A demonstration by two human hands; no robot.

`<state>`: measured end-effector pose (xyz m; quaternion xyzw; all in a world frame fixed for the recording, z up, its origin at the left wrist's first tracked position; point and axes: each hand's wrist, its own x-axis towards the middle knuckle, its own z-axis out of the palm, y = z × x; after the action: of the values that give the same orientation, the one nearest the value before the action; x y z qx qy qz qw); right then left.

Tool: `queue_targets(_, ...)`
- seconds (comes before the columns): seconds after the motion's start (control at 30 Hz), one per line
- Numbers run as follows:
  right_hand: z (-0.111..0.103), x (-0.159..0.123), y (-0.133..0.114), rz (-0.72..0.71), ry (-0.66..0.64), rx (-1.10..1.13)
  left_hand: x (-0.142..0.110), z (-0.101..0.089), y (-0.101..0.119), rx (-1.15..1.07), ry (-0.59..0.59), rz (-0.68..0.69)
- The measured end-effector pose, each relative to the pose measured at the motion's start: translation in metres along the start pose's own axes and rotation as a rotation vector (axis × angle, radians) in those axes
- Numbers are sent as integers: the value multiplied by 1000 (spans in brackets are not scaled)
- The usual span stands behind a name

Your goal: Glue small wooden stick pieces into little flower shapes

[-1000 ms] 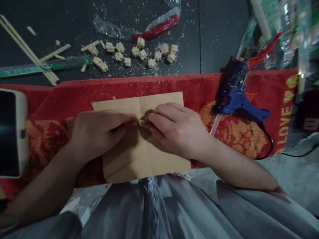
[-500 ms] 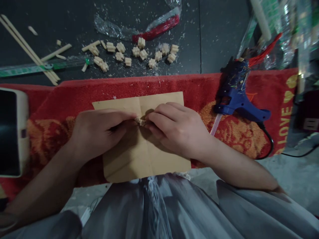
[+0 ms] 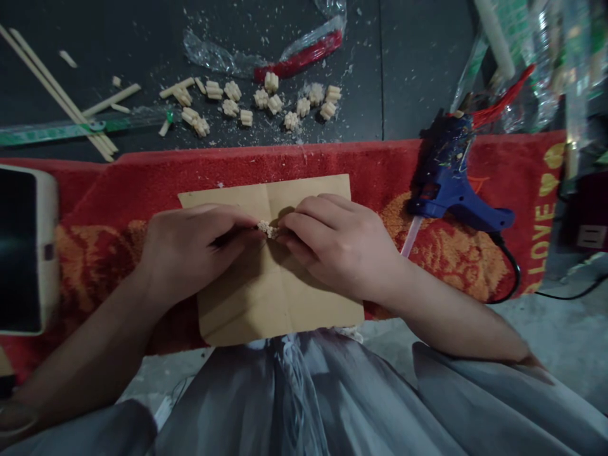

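Observation:
Between my fingertips is a small cluster of short wooden stick pieces (image 3: pixel 266 228), its pale cut ends facing up. My left hand (image 3: pixel 199 247) pinches its left side with thumb and forefinger. From the right, my right hand (image 3: pixel 337 244) pinches the other side, its fingers curled and partly hiding what they grip. Both hands are just over a creased tan sheet of paper or card (image 3: pixel 251 310). Similar stick bundles (image 3: pixel 274 104) lie scattered on the dark table beyond.
A red patterned towel (image 3: pixel 228 166) lies under the sheet. To the right rests a blue glue gun (image 3: pixel 453 190) with its cable. A phone-like device (image 3: pixel 19 250) is at left. Long sticks (image 3: pixel 52 82), plastic wrapping (image 3: pixel 218 54) and a red-handled tool (image 3: pixel 304 57) lie behind.
My left fingers have shifted slightly, and the stick cluster shows more of its cut ends. My right hand stays almost in place, and both hands keep their pinch.

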<state>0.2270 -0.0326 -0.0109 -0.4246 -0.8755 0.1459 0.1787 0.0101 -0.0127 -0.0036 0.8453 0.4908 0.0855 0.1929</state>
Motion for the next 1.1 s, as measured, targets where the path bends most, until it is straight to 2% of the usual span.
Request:
queue_targets(0.37, 1, 0, 0, -10, 24, -9, -4, 0, 0, 32, 60, 126)
queue_targets(0.47, 1, 0, 0, -1, 19, -2, -5, 0, -1, 38, 88, 133)
queue_targets(0.6, 1, 0, 0, 6, 14, -1, -5, 0, -2, 45, 62, 136)
queue_targets(1.1, 0, 0, 0, -9, 25, -13, -5, 2, -3, 35, 83, 158)
